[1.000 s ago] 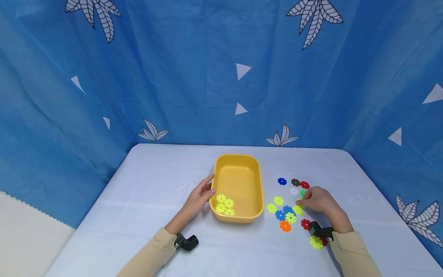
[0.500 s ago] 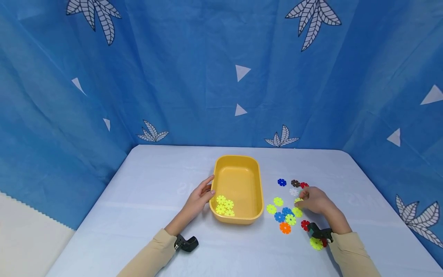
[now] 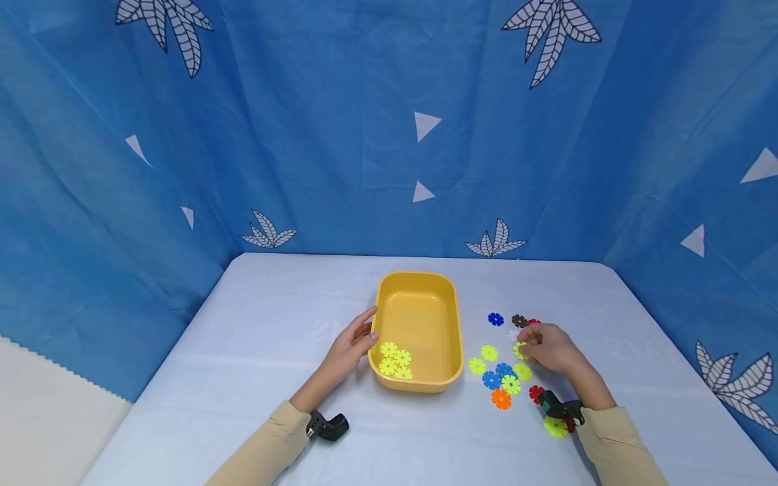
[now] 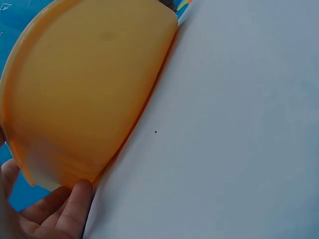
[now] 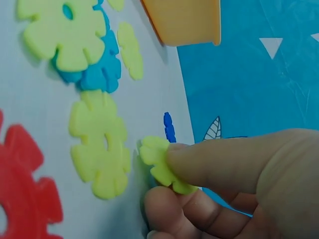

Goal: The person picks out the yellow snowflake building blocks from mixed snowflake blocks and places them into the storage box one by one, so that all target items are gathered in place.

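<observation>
My left hand (image 3: 348,347) grips the left side of a yellow plastic tub (image 3: 450,324), with the thumb at the rim. In the left wrist view its fingers (image 4: 77,206) touch the tub's outer wall (image 4: 89,84). Several yellow-green snowflake discs (image 3: 395,360) lie in the tub's near left corner. To the right of the tub, my right hand (image 3: 553,347) pinches a yellow-green snowflake disc (image 5: 157,157) between thumb and fingers. That disc is tilted on edge, close to the table. Beside it lies another yellow-green disc (image 5: 99,149) flat on the table.
Around my right hand lie loose discs: dark blue (image 3: 495,319), brown (image 3: 519,320), orange (image 3: 501,399), lighter blue (image 3: 491,381) and red (image 3: 535,394). A yellow-green disc (image 3: 556,426) lies partly under the right wrist camera. A blue curtain (image 3: 365,135) stands behind the white table (image 3: 273,304).
My right hand has shifted slightly left and away from me, tilting the pinched yellow-green disc up. A green disc seen earlier is now covered by the hand. My left hand and the tub stay put.
</observation>
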### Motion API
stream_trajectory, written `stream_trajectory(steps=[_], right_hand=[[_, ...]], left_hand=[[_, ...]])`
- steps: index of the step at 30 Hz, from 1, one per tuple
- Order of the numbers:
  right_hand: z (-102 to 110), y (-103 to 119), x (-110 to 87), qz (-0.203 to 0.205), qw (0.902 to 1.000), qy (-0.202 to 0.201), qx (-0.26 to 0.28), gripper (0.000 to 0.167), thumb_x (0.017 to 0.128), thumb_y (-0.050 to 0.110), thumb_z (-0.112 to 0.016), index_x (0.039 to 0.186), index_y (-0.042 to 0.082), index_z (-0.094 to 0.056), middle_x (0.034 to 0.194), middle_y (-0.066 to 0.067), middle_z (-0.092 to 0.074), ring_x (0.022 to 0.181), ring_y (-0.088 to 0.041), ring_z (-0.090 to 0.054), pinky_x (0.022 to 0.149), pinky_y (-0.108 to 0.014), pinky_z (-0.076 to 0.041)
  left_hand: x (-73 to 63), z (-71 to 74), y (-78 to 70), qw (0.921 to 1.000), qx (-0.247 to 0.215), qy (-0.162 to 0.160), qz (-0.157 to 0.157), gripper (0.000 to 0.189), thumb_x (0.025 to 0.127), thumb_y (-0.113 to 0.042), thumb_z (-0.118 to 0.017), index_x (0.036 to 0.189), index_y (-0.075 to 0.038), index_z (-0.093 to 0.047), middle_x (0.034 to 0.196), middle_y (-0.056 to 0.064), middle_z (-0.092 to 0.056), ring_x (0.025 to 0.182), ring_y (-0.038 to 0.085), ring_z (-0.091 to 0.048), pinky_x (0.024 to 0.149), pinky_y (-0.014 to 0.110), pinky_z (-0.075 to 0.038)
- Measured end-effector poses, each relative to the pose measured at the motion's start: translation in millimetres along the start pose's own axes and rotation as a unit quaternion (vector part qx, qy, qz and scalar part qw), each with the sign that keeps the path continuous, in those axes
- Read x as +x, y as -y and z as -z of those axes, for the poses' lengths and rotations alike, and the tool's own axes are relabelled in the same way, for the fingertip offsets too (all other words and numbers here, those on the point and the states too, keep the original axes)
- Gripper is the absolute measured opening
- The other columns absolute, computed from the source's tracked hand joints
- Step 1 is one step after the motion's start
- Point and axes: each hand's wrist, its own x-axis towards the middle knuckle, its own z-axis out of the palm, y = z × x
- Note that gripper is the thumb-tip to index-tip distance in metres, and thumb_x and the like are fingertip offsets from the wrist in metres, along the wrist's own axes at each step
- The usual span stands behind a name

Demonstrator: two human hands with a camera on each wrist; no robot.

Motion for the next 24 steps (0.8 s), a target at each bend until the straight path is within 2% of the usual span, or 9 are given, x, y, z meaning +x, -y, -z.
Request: stream_trajectory(steps=[4,10,17,24], right_hand=[[-0.2,0.8,-0.3,0.012,0.9997,-0.004,0.02,0.022,0.094,0.011,-0.067,0.111,-0.003,-0.063,0.087,-0.01,-0.059,0.073,-0.02,-0.056,0.063,-0.025,-0.054],[2.4,13.0,-4.5,0.02,0.9965,-0.005,0.081,0.025,0.095,0.007,-0.066,0.116,-0.006,-0.062,0.097,-0.014,-0.063,0.082,-0.02,-0.061,0.072,-0.025,-0.063],[-1.4,35.3,-9.4,0.045,0.9887,-0.005,0.143,0.027,0.097,0.005,-0.065,0.119,-0.009,-0.063,0.101,-0.015,-0.066,0.084,-0.016,-0.067,0.073,-0.025,-0.064],[-11.5,59.7,-9.7,0.052,0.9845,-0.005,0.167,0.029,0.097,0.005,-0.065,0.123,-0.008,-0.063,0.106,-0.017,-0.069,0.084,-0.013,-0.073,0.074,-0.026,-0.064]], left_hand=[[0.8,-0.8,-0.6,1.0,0.0,0.0,-0.001,0.057,0.103,-0.018,-0.059,0.157,-0.021,-0.041,0.148,0.021,-0.055,0.134,0.038,-0.058,0.1,0.042,-0.059],[0.6,-0.8,-2.8,1.0,0.001,-0.002,-0.003,0.056,0.103,-0.018,-0.059,0.157,-0.021,-0.042,0.147,0.021,-0.056,0.133,0.038,-0.058,0.1,0.042,-0.059],[0.1,0.2,-1.8,1.0,-0.002,-0.002,-0.002,0.057,0.103,-0.021,-0.06,0.157,-0.022,-0.042,0.146,0.021,-0.056,0.132,0.037,-0.058,0.1,0.043,-0.059],[-0.1,-1.1,0.9,1.0,-0.003,-0.004,-0.001,0.057,0.103,-0.02,-0.06,0.156,-0.021,-0.042,0.146,0.021,-0.056,0.132,0.037,-0.059,0.1,0.043,-0.059]])
